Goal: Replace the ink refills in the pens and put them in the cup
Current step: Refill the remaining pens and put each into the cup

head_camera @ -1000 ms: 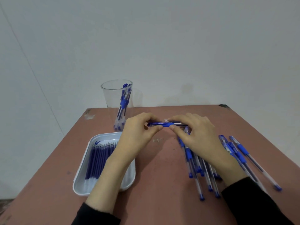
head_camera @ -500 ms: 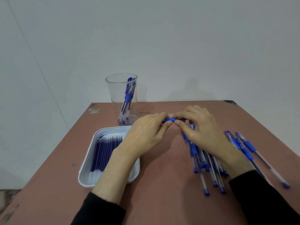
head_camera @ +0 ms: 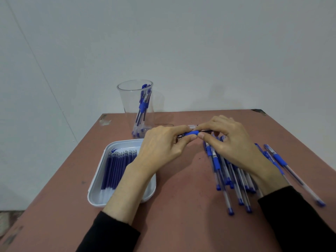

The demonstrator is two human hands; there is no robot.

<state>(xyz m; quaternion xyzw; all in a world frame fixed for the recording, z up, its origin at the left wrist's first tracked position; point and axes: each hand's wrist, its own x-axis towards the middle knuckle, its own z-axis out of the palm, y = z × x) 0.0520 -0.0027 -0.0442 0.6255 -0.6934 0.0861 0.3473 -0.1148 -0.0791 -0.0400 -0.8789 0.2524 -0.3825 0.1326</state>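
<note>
Over the middle of the table, my left hand (head_camera: 161, 146) and my right hand (head_camera: 227, 142) both pinch one blue pen (head_camera: 192, 133) held level between them, fingertips meeting at its blue grip. Most of that pen is hidden by my fingers. A clear plastic cup (head_camera: 135, 104) stands at the back left of the table with a few blue pens upright in it. A white tray (head_camera: 101, 179) at the left holds several blue ink refills (head_camera: 116, 168) laid side by side. A pile of blue pens (head_camera: 229, 179) lies under and beside my right wrist.
The brown table (head_camera: 181, 215) meets a white wall behind the cup. Two more pens (head_camera: 283, 164) lie apart at the right, near the table's right edge. My left forearm crosses over the tray's right side.
My fingertips have closed together around the pen's blue grip, so less of the pen shows. The view has shifted a little; both hands stay in the same place.
</note>
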